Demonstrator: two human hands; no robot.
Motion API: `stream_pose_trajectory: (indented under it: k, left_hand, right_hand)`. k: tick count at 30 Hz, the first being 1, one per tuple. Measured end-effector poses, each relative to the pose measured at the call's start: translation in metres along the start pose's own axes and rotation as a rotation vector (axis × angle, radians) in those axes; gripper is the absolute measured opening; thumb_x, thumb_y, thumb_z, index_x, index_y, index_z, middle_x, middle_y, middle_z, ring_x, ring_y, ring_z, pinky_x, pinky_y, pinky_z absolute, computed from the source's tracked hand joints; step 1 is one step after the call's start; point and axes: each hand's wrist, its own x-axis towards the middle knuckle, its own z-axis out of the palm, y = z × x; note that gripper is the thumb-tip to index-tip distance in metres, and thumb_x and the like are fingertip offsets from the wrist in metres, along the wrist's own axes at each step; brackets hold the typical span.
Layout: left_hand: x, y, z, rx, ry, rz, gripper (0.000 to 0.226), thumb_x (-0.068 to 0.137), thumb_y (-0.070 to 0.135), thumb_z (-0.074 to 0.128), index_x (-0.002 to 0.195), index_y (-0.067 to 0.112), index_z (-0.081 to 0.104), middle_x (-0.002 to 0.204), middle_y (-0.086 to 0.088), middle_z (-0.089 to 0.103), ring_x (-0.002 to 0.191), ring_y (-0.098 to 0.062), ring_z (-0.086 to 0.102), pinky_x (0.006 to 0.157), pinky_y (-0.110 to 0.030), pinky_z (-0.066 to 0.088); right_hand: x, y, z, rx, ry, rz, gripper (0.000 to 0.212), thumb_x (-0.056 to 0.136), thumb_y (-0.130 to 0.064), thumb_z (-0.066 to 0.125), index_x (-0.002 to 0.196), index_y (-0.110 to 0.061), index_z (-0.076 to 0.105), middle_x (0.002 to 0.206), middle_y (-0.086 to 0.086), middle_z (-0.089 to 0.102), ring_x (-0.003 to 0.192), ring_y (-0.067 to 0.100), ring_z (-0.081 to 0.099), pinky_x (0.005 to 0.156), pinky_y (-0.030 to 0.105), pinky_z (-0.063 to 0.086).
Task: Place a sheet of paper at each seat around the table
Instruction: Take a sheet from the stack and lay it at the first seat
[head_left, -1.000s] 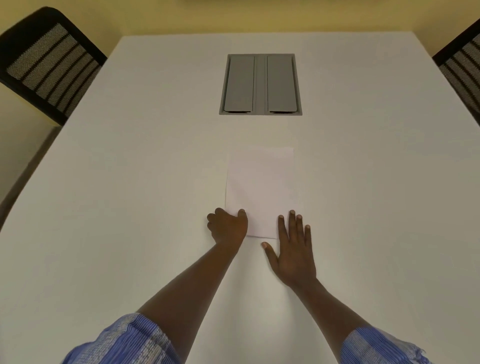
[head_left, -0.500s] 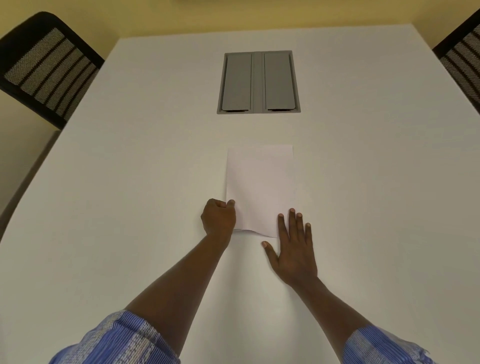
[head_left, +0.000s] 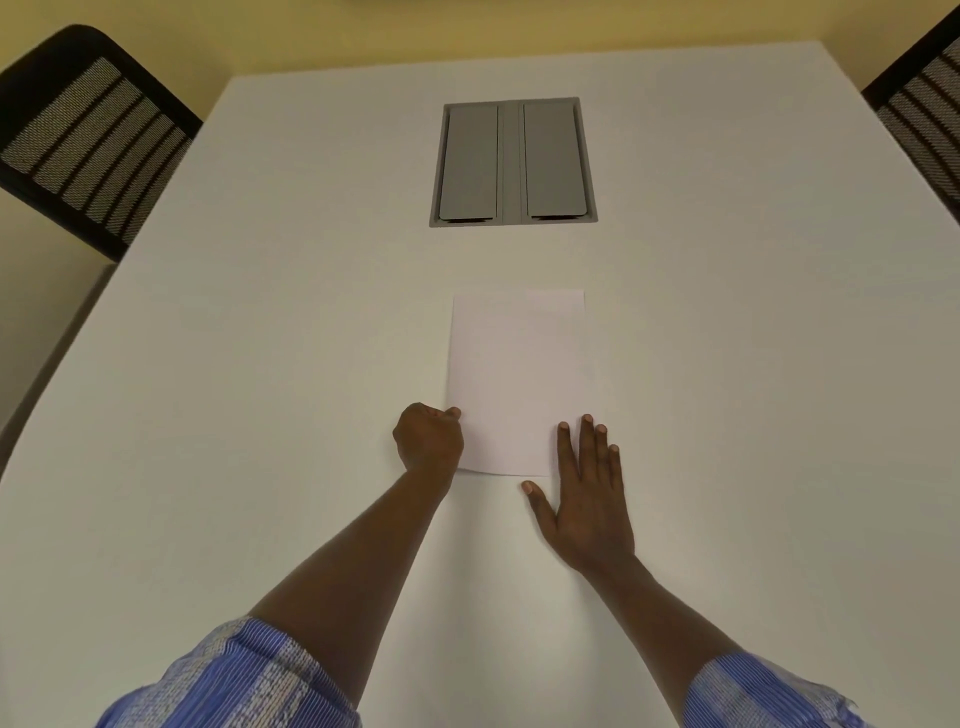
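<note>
A white sheet of paper (head_left: 517, 379) lies on the white table (head_left: 260, 389) in front of me, below the grey panel. My left hand (head_left: 428, 436) is curled at the sheet's near left edge, pinching it between thumb and fingers. My right hand (head_left: 587, 493) lies flat with straight fingers, its fingertips pressing on the sheet's near right corner. The near edge of the paper bows slightly. I cannot tell whether this is one sheet or a thin stack.
A grey two-lidded cable hatch (head_left: 513, 162) is set into the table's middle beyond the paper. One black mesh chair (head_left: 85, 135) stands at the far left side, another black mesh chair (head_left: 922, 114) at the far right. A yellow wall runs behind.
My left hand went from resting on the sheet's near left corner to a curled pinch on its left edge, slightly farther up. The right hand stayed flat in place.
</note>
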Motion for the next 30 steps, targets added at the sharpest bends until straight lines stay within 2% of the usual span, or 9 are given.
stream_pose_trajectory:
  k: [9, 15, 22, 26, 29, 30]
  left_hand:
    - [-0.003, -0.003, -0.002, 0.025, 0.006, 0.007, 0.023, 0.093, 0.02, 0.065, 0.082, 0.0, 0.067, 0.087, -0.012, 0.07, 0.076, -0.025, 0.056, 0.071, -0.026, 0.039]
    - [-0.01, -0.003, -0.007, 0.079, 0.048, 0.106, 0.011, 0.094, 0.008, 0.057, 0.094, 0.008, 0.068, 0.087, -0.001, 0.066, 0.078, -0.019, 0.054, 0.072, -0.024, 0.038]
    - [-0.008, -0.004, -0.02, 0.015, 0.072, 0.108, 0.019, 0.091, 0.002, 0.052, 0.09, 0.01, 0.069, 0.086, 0.002, 0.067, 0.079, -0.015, 0.055, 0.071, -0.022, 0.037]
    - [-0.007, -0.009, -0.037, -0.031, 0.072, 0.128, 0.017, 0.092, 0.004, 0.055, 0.089, 0.01, 0.071, 0.083, 0.002, 0.068, 0.08, -0.017, 0.057, 0.073, -0.024, 0.039]
    - [-0.009, -0.017, -0.058, -0.081, 0.051, 0.138, 0.014, 0.094, 0.011, 0.059, 0.089, 0.014, 0.072, 0.083, 0.003, 0.07, 0.079, -0.018, 0.06, 0.073, -0.026, 0.042]
    - [-0.01, -0.021, -0.066, -0.091, 0.046, 0.143, 0.014, 0.094, 0.014, 0.06, 0.088, 0.016, 0.072, 0.081, 0.004, 0.069, 0.076, -0.016, 0.059, 0.07, -0.027, 0.042]
  right_hand:
    - [0.0, 0.001, 0.002, -0.008, -0.009, 0.012, 0.087, 0.1, -0.066, 0.035, 0.163, -0.011, 0.012, 0.171, 0.018, -0.003, 0.158, 0.034, -0.005, 0.128, 0.051, 0.011]
    - [0.0, 0.001, 0.003, -0.03, -0.02, 0.018, 0.087, 0.1, -0.066, 0.034, 0.163, -0.012, 0.012, 0.171, 0.019, -0.002, 0.158, 0.034, -0.004, 0.128, 0.051, 0.01]
    - [0.0, 0.001, -0.001, 0.009, -0.039, 0.023, 0.086, 0.1, -0.069, 0.028, 0.164, -0.013, 0.01, 0.171, 0.016, 0.0, 0.159, 0.031, -0.005, 0.128, 0.049, 0.008]
    - [0.002, -0.001, -0.011, 0.181, -0.018, 0.057, 0.088, 0.099, -0.068, 0.03, 0.162, -0.008, 0.017, 0.171, 0.014, 0.009, 0.159, 0.027, 0.0, 0.129, 0.046, 0.007]
    - [0.006, -0.011, -0.03, 0.419, 0.055, 0.207, 0.09, 0.098, -0.067, 0.038, 0.16, -0.003, 0.024, 0.169, 0.012, 0.021, 0.159, 0.024, 0.009, 0.128, 0.036, 0.007]
    - [0.008, -0.017, -0.038, 0.509, 0.081, 0.279, 0.089, 0.095, -0.067, 0.041, 0.159, -0.006, 0.028, 0.166, 0.01, 0.029, 0.157, 0.022, 0.016, 0.126, 0.031, 0.011]
